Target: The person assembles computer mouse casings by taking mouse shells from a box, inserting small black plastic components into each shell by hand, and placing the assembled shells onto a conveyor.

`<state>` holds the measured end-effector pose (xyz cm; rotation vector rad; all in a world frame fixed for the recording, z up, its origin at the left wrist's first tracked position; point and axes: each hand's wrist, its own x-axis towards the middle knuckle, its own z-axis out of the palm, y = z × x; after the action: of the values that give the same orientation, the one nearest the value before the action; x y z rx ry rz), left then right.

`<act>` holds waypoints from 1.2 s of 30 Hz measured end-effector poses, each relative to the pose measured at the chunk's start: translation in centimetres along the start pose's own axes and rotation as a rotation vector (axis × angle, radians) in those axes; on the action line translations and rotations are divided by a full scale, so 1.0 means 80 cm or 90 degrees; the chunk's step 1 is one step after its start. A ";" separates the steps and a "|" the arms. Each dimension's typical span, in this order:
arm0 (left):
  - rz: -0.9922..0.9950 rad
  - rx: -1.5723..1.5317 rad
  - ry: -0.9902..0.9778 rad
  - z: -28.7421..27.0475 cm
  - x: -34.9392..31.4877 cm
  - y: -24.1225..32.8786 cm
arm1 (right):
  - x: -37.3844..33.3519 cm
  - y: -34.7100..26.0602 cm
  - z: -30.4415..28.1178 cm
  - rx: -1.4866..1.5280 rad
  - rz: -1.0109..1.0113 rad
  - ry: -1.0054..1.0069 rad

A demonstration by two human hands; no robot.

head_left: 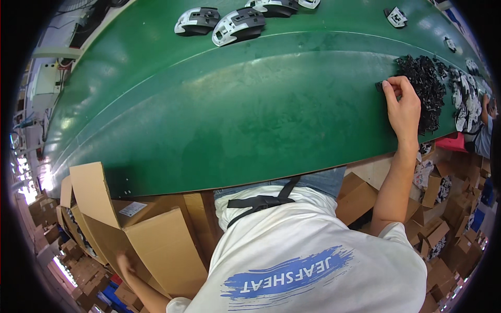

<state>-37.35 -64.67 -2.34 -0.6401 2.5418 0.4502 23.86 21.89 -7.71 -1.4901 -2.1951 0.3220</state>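
Observation:
My right hand (404,104) is over the right part of the green work surface (245,120), its thumb and fingers pinched on a small black plastic part (380,86). Right beside it lies a heap of similar black plastic parts (429,94). My left hand (126,264) is low on the left, at the open cardboard box (166,250); motion smears its fingers, so what it holds, if anything, does not show.
Several white-and-black computer mouse shells (239,26) sit along the far side. White plastic parts (466,99) are piled beyond the black heap, near another person's arm (485,110). Cardboard boxes (357,195) stand on the floor at right.

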 end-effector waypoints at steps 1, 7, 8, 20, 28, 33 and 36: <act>0.338 -0.025 0.306 -0.020 -0.002 0.028 | 0.000 0.001 0.003 0.035 -0.043 0.018; 0.887 -0.254 0.143 0.139 -0.241 0.486 | -0.021 -0.050 0.008 0.159 -0.048 0.016; 0.962 -0.170 0.060 0.199 -0.307 0.544 | -0.023 -0.055 0.009 0.163 -0.051 0.017; 1.159 0.410 -0.094 0.455 -0.401 0.783 | -0.084 -0.083 0.003 0.184 -0.187 -0.133; 0.733 -0.598 -0.853 0.428 -0.479 0.635 | -0.094 -0.153 0.013 0.558 -0.125 -0.137; 0.439 -0.724 -1.189 0.461 -0.540 0.505 | -0.079 -0.250 -0.005 0.765 -0.185 -0.069; 0.411 -0.734 -1.105 0.467 -0.572 0.466 | -0.068 -0.264 0.001 0.624 -0.328 -0.034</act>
<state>-7.20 -1.63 -2.40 0.3221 0.5628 1.7037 8.33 8.72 0.20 -0.3803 -1.8805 1.0543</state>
